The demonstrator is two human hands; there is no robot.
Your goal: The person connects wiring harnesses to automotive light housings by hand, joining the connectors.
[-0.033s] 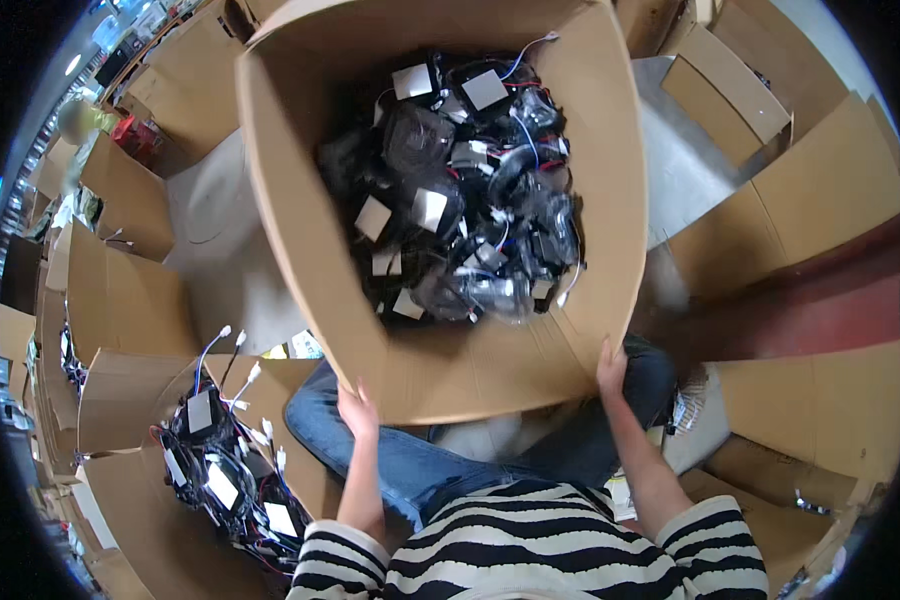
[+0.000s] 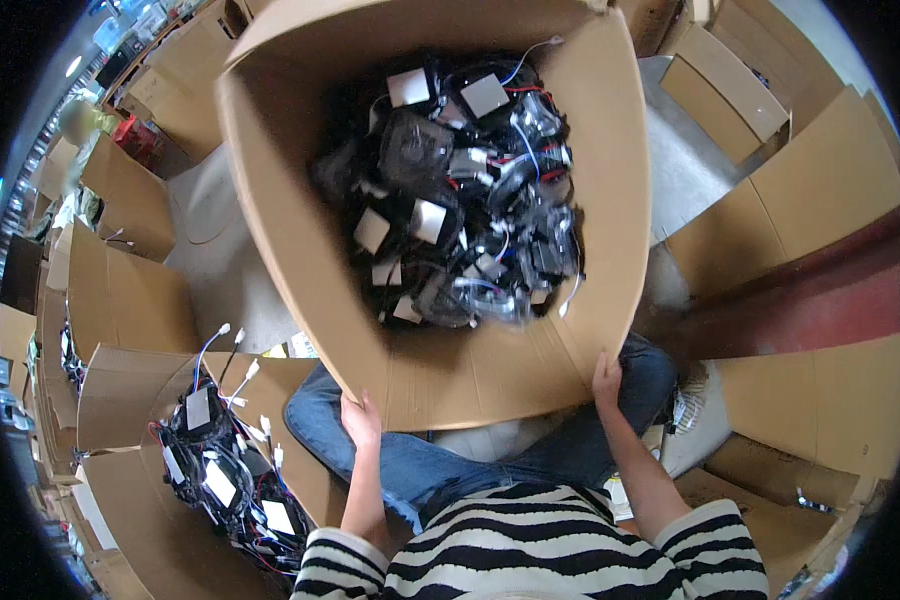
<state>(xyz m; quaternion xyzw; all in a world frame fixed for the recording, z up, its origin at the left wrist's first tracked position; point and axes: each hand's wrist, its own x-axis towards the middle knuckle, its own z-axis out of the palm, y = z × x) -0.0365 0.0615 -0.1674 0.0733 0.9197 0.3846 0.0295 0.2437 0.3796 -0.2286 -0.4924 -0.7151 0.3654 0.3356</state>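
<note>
A large open cardboard box [image 2: 490, 378] is in front of me, tipped so that its inside faces me. My left hand [image 2: 362, 420] is closed on the near left corner of its rim. At the near right corner, my right hand [image 2: 606, 380] grips the rim, its fingers partly hidden by the cardboard. Inside lies a heap of black wired parts [image 2: 470, 190], several in clear plastic, with white square labels, white plugs and blue and red wires. The far edge of the box runs out of view at the top.
By my left knee stands an open box [image 2: 120, 400] with similar black wired parts [image 2: 205, 440]. More cardboard boxes [image 2: 135, 295] line the left side. Open boxes [image 2: 780, 215] and a dark red surface [image 2: 810, 315] are on the right. Grey floor [image 2: 695, 130] shows between them.
The box has shifted and tilted slightly, its left side a little farther left and its near edge slightly closer. Both my hands have moved a little with it, still gripping the rim.
</note>
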